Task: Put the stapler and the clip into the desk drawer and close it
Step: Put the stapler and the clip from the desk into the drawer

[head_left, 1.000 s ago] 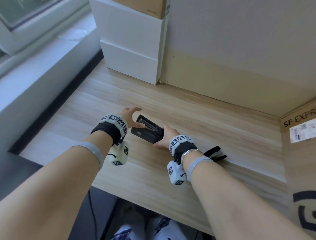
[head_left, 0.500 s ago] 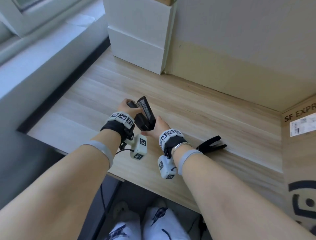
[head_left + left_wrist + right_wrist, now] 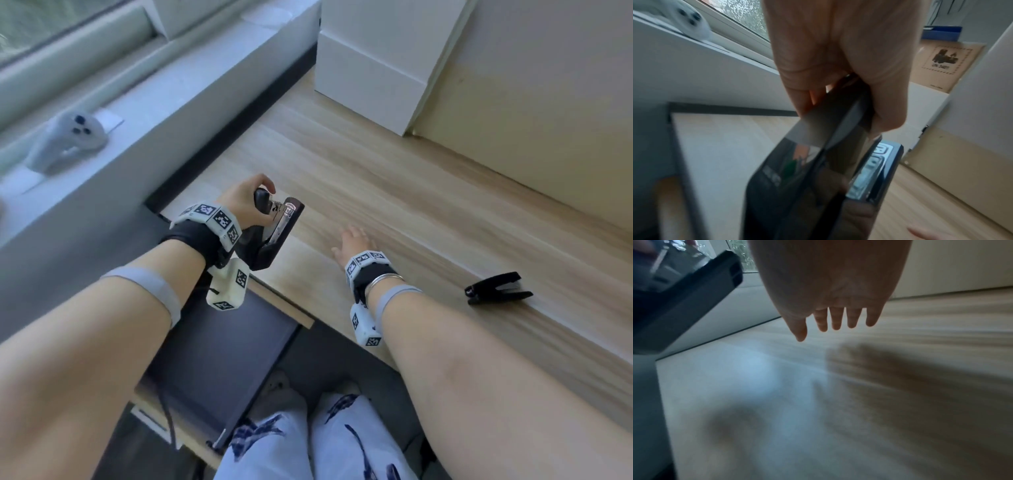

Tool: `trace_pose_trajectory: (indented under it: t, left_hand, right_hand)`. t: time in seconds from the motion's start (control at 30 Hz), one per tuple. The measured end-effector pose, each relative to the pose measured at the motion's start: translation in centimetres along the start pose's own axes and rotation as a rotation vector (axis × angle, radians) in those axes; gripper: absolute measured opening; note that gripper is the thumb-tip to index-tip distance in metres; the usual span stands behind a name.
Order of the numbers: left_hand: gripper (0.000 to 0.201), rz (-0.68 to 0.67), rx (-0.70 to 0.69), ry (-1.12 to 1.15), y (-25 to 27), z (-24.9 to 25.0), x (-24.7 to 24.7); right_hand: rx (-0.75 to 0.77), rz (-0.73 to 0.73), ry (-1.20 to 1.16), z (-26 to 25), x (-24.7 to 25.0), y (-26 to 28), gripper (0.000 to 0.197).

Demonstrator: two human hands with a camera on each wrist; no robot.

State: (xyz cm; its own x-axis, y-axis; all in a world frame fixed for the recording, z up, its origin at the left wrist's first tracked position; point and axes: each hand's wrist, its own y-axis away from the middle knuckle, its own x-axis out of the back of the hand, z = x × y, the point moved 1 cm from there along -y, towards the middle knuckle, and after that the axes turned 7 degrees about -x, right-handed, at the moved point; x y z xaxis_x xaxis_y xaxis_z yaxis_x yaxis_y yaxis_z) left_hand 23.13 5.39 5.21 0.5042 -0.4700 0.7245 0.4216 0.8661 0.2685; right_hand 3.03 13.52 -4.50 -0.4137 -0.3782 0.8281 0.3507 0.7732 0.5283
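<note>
Stapler (image 3: pixel 274 233), black with a shiny metal magazine showing, is held off the surface (image 3: pixel 428 212) above its left front corner, tilted with one end up and the other down toward the open drawer (image 3: pixel 219 359). The left hand (image 3: pixel 245 202) grips it near the upper end, fingers curled over the top; in the left wrist view the fingers (image 3: pixel 838 68) wrap the glossy black body (image 3: pixel 797 178) from above, with the metal part (image 3: pixel 869 170) facing right. The right wrist view catches the stapler's black base (image 3: pixel 694 305) at the upper left.

The right hand (image 3: pixel 352 241) lies low over the surface near the front edge, just right of the stapler and apart from it, palm down, fingers (image 3: pixel 836 318) straight and slightly spread, holding nothing; whether it touches the wood cannot be told.

The clip (image 3: pixel 496 289), a black binder clip, lies on the surface near the front edge, well to the right of the right hand.

The drawer stands pulled out below the front edge on the left, its dark interior partly hidden by the left forearm. A white box (image 3: pixel 370 68) stands at the back of the surface, against the wall. A white controller (image 3: pixel 68 137) rests on the window sill beyond the left edge.
</note>
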Motion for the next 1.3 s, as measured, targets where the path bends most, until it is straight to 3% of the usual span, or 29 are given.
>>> trace_pose_trajectory:
  t: [0.3,0.47,0.67,0.77,1.0,1.17,1.3]
  left_hand:
    - [0.034,-0.132,0.144,-0.169,6.8,-12.0,1.5]
    - [0.032,-0.225,0.241,-0.209,7.7,-18.0,-1.9]
    - [0.038,-0.232,0.359,-0.223,6.6,-24.1,-6.9]
    - [0.036,-0.218,0.41,-0.221,5.8,-26.3,-9.1]
    - [0.033,-0.221,0.385,-0.266,3.6,-29.7,-12.8]
    - [0.065,-0.278,0.402,-0.259,2.1,-31.0,-14.9]
    - [0.057,-0.293,0.393,-0.288,1.5,-31.4,-16.4]
  right_hand:
    - [-0.068,0.142,-0.009,-5.9,-6.7,0.1,0.063]
    - [-0.119,0.31,0.024,-6.0,-9.1,0.0,0.064]
    - [-0.11,0.41,0.044,-5.8,-9.8,-0.3,0.065]
    - [-0.098,0.45,0.042,-5.7,-10.1,-0.3,0.064]
    - [-0.101,0.492,0.079,-5.6,-10.4,-0.4,0.064]
    - [-0.099,0.509,0.089,-5.7,-10.4,-0.4,0.065]
    - [-0.095,0.526,0.085,-5.7,-10.4,-0.4,0.065]
